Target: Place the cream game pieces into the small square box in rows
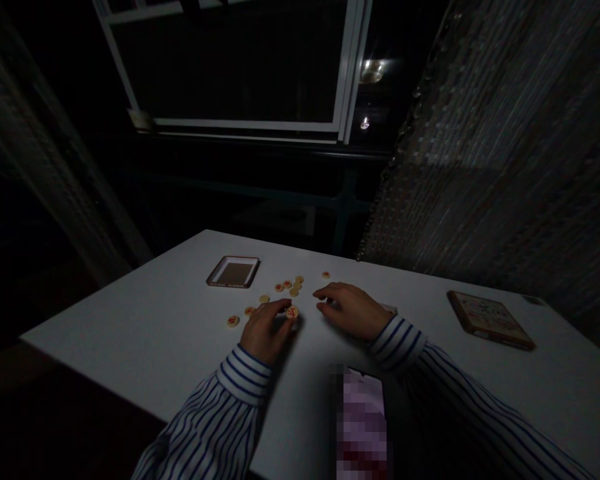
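Note:
Between the thumb and fingers of my left hand (266, 331) is a round xiangqi piece (292, 313), its face with a red character turned toward me. My right hand (353, 310) hovers to its right, thumb and fingers apart, with nothing seen between them. Several more pale round pieces lie loosely on the white table (180, 333): a cluster (294, 287) beyond my hands, a red-marked piece (233, 321) left of my left hand, and a single piece (326, 275) beyond my right fingertips. A light flat object (389, 309) is partly hidden behind my right wrist.
A shallow open box (233, 259) sits at the back left. On the right lies a flat box with a printed cover (493, 317). A phone with a lit, blurred screen (363, 420) is at the near edge. Bead curtains (480, 167) hang behind the table.

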`<state>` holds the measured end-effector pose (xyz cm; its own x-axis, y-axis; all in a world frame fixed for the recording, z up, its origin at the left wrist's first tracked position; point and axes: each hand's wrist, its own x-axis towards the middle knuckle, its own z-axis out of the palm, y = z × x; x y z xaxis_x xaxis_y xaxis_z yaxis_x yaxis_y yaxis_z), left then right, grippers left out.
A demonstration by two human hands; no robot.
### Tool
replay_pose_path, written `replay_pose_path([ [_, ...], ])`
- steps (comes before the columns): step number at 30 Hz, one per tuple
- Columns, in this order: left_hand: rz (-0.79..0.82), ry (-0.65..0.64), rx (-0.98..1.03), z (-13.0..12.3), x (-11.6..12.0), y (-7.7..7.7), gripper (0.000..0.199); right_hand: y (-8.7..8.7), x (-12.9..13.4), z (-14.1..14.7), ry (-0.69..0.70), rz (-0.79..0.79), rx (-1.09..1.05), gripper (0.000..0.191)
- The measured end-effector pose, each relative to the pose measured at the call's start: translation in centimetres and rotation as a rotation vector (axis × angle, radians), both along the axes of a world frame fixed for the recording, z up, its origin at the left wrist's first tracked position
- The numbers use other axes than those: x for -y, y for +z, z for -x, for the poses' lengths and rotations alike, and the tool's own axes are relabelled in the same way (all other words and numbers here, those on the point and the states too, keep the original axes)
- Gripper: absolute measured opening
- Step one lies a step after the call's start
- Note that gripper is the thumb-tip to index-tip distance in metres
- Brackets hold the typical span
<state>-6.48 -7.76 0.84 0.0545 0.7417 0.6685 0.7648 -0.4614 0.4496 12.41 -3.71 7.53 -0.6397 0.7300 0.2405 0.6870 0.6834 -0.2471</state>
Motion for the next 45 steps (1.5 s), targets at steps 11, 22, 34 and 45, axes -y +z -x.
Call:
replay_pose_path([
  [11,0.019,-0.091,0.050,-3.1,-1.1,0.4,0.027,0.2,0.0,-3.1,-0.082,0.026,-0.074,0.031],
  [22,0.038,-0.143,0.049,-6.0,-2.3,1.6,0.028,-0.5,-0.1,-5.1,-0.128,0.062,-0.179,0.030],
  [34,0.044,-0.194,0.025,-8.7,-3.9,2.3,0.027,-1.2,-0.6,-6.8,-0.211,0.131,-0.357,0.026],
  [45,0.056,-0.255,0.116,-10.2,-4.3,0.1,0.026,-1.6,-1.1,-7.5,-0.226,0.205,-0.340,0.025],
])
